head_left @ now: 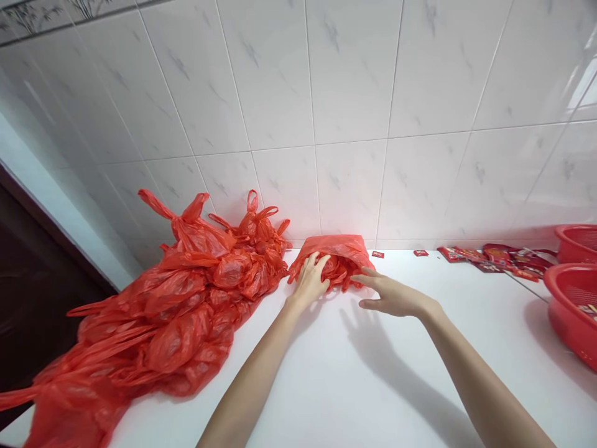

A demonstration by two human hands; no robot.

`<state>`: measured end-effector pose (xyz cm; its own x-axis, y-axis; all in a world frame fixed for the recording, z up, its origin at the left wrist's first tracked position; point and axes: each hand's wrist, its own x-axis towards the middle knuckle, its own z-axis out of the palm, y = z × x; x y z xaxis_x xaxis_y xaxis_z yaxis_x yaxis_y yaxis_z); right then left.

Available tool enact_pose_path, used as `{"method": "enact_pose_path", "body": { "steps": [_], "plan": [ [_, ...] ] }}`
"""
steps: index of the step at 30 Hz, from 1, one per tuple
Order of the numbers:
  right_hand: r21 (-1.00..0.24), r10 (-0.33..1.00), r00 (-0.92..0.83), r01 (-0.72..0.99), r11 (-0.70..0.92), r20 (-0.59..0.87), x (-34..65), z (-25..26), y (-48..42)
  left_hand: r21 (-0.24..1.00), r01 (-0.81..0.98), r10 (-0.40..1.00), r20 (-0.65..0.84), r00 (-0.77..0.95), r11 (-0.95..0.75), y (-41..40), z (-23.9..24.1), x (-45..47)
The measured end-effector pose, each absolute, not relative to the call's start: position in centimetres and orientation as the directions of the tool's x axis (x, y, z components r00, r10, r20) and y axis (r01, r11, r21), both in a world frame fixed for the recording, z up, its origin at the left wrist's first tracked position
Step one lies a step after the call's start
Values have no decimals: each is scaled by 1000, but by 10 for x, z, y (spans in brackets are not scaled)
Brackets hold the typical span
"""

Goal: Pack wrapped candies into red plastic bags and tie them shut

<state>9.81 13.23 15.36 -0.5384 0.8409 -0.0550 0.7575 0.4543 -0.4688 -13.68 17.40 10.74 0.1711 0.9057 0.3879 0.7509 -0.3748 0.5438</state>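
A red plastic bag (342, 250) lies on the white counter (354, 379) against the tiled wall, its mouth toward me. My left hand (311, 280) rests on the bag's near edge with the fingers curled over the plastic. My right hand (389, 294) hovers just right of the bag, fingers stretched out toward it, the fingertips touching or nearly touching its edge. A large heap of tied red plastic bags (186, 298) covers the left side of the counter, close to my left hand.
Two red plastic baskets (571, 298) stand at the right edge of the counter. Small red packets (494, 256) lie scattered along the wall at the back right. The counter ends at the left beside a dark doorway (32, 274).
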Motion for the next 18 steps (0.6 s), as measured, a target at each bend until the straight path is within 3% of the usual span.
{"method": "enact_pose_path", "body": {
  "steps": [4,9,12,18],
  "plan": [
    [-493,790,-577,758,426,-205,93,140,140,523,820,915,403,3,-233,180,90,-132],
    [-500,761,-602,750,433,-244,83,131,142,594,760,907,420,-12,-265,188,89,-138],
    [-507,768,-614,727,462,-181,74,122,146,668,668,904,427,16,-327,191,93,-138],
    [-550,753,-653,601,580,81,64,97,159,765,494,900,427,90,-413,189,93,-132]
  ]
}}
